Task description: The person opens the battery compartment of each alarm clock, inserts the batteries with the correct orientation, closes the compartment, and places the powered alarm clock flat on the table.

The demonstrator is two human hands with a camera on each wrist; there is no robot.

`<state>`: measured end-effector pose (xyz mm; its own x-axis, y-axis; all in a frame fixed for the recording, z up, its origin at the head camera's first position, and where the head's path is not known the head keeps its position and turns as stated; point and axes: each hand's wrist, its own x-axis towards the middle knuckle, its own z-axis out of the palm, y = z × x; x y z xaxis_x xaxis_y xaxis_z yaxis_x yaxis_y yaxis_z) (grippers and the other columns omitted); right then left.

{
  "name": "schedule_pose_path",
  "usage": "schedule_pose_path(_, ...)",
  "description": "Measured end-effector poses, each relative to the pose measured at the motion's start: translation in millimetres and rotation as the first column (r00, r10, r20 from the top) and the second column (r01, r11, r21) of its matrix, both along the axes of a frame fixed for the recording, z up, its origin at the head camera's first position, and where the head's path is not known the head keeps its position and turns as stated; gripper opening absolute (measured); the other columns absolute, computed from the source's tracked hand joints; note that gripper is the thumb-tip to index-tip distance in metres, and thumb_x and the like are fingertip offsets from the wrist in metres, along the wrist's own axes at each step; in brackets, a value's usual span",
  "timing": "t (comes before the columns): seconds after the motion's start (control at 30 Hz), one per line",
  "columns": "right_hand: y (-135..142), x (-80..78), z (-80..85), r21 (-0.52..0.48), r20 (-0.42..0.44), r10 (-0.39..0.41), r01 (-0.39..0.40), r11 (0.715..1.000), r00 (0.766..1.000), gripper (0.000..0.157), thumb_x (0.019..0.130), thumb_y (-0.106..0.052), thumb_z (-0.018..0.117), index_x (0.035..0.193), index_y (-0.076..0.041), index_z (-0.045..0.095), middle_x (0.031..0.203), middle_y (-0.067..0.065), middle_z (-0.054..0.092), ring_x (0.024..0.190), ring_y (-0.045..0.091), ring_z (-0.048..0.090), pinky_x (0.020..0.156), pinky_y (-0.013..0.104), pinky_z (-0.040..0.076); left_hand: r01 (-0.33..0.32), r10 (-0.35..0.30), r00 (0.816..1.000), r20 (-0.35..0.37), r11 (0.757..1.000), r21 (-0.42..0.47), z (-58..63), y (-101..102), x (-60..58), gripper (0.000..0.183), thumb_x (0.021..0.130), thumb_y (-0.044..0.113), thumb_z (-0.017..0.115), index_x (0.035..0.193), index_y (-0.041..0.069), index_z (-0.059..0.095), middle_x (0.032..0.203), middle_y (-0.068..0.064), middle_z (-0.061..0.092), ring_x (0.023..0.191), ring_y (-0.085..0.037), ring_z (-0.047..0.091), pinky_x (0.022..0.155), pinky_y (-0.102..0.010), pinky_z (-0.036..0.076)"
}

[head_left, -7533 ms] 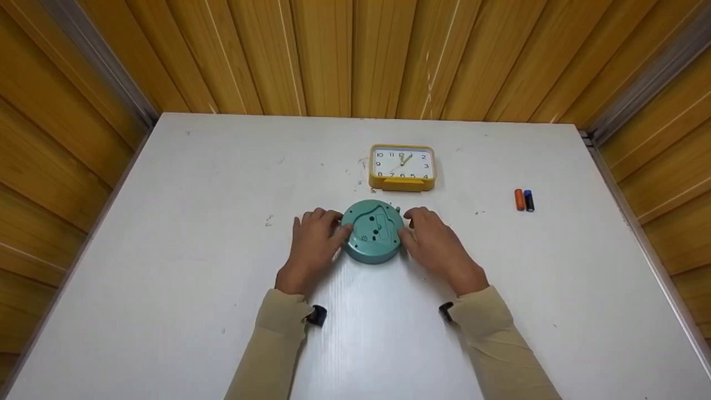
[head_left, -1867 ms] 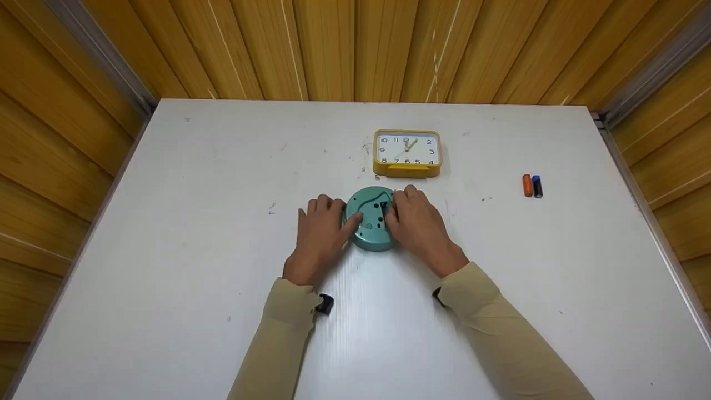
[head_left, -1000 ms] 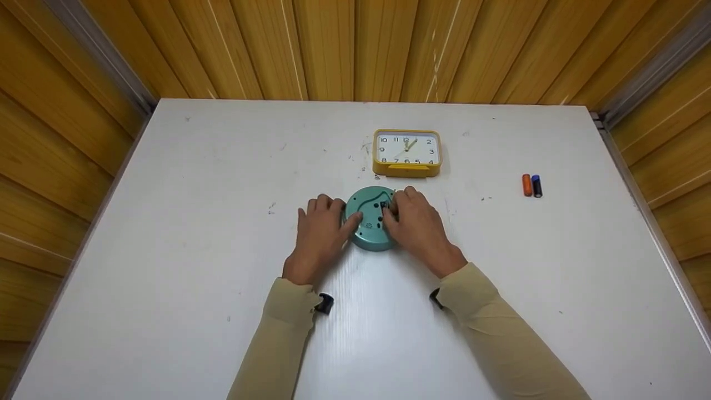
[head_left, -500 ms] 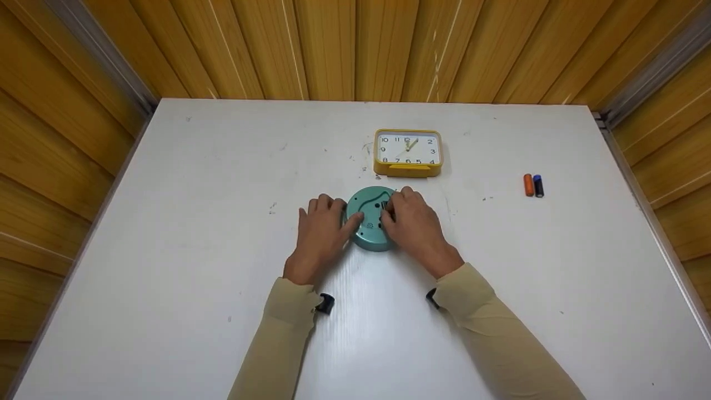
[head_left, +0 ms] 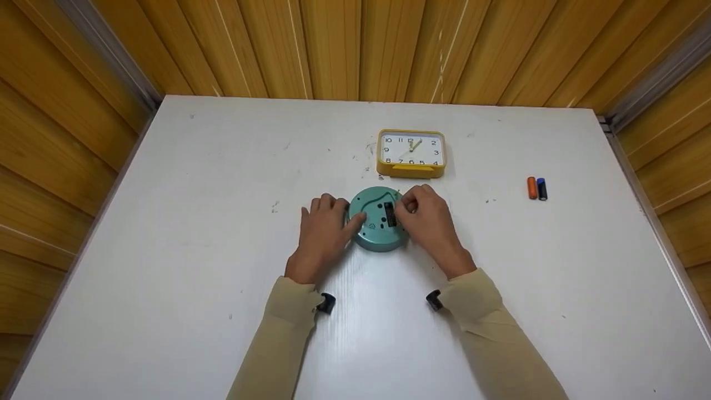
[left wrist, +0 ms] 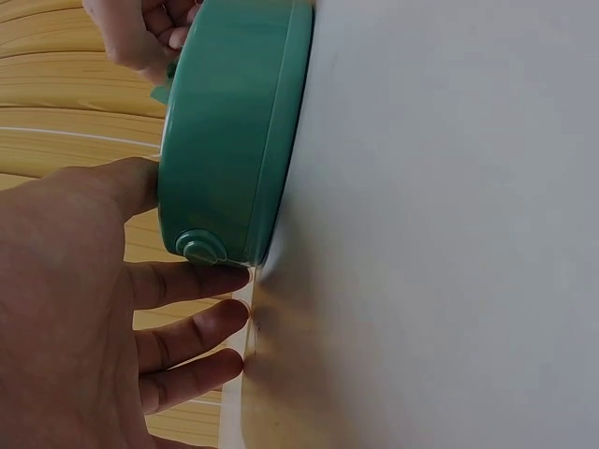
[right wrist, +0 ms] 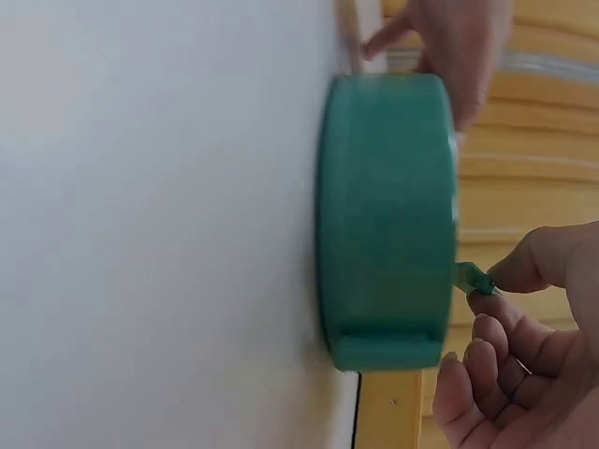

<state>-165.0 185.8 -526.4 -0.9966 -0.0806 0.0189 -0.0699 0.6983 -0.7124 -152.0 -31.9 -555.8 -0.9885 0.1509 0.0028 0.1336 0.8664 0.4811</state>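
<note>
A round green clock [head_left: 369,239] lies face down on the white table, its back with small dark knobs turned up. My left hand [head_left: 324,230] holds it at the left side, the thumb on the back and the index finger against the rim by a round button [left wrist: 199,246]. Between thumb and index finger, my right hand [head_left: 430,222] pinches a small green battery cover [right wrist: 474,278] at the clock's back. The dark battery slot [head_left: 390,214] shows uncovered beside those fingertips. My other right fingers are curled in.
A yellow rectangular clock [head_left: 411,170] lies face up just beyond the green one. Two batteries, one orange [head_left: 532,188] and one black with a blue end [head_left: 542,189], lie side by side at the right. Wooden panels [head_left: 333,50] enclose the table's far side.
My right hand has drawn back to the right with the cover pinched, so the whole battery slot shows, covered over at first. The left hand keeps its place on the clock.
</note>
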Motion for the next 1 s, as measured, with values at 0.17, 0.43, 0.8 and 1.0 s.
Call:
schedule_pose_path(0.17,11,-1.5,7.0,-0.063,-0.014,-0.067,0.066,0.996,0.998,0.012,0.103,-0.014,0.064,0.104,-0.002,0.064,0.103,0.01,0.057,0.096,0.024,0.054,0.081,0.034,0.047,0.004,-0.004,1.0,0.0,1.0,-0.001,-0.2,0,-0.9,0.06,0.108,0.057,0.052,0.135,0.005,0.065,0.131,-0.015,0.056,0.127,-0.034,0.048,0.114,-0.066,0.032)
schedule_pose_path(0.43,22,-1.8,8.8,-0.092,-0.039,-0.097,0.093,0.991,0.994,0.012,0.103,-0.014,0.064,0.105,-0.002,0.065,0.102,0.011,0.057,0.095,0.025,0.054,0.081,0.033,0.046,0.003,-0.003,1.0,0.003,1.0,0.004,-0.6,0,-0.6,0.06,0.108,0.056,0.052,0.135,0.005,0.065,0.13,-0.014,0.056,0.127,-0.034,0.048,0.113,-0.065,0.033)
schedule_pose_path(0.8,36,-5.1,9.9,-0.09,-0.047,-0.118,0.114,0.989,0.992,0.012,0.103,-0.015,0.063,0.103,-0.003,0.064,0.101,0.01,0.056,0.093,0.024,0.054,0.079,0.034,0.045,0.006,-0.006,1.0,0.008,1.0,-0.001,0.7,2,-0.9,0.061,0.107,0.057,0.053,0.136,0.004,0.065,0.13,-0.015,0.056,0.129,-0.035,0.048,0.115,-0.068,0.03)
schedule_pose_path(1.0,50,-8.4,12.1,-0.069,-0.053,-0.155,0.152,0.986,0.986,0.014,0.103,-0.014,0.063,0.104,-0.001,0.065,0.102,0.011,0.057,0.093,0.025,0.054,0.081,0.033,0.045,0.003,-0.003,1.0,0.001,1.0,0.001,-0.1,1,-0.9,0.06,0.107,0.056,0.054,0.136,0.004,0.065,0.129,-0.015,0.056,0.127,-0.034,0.048,0.114,-0.066,0.032)
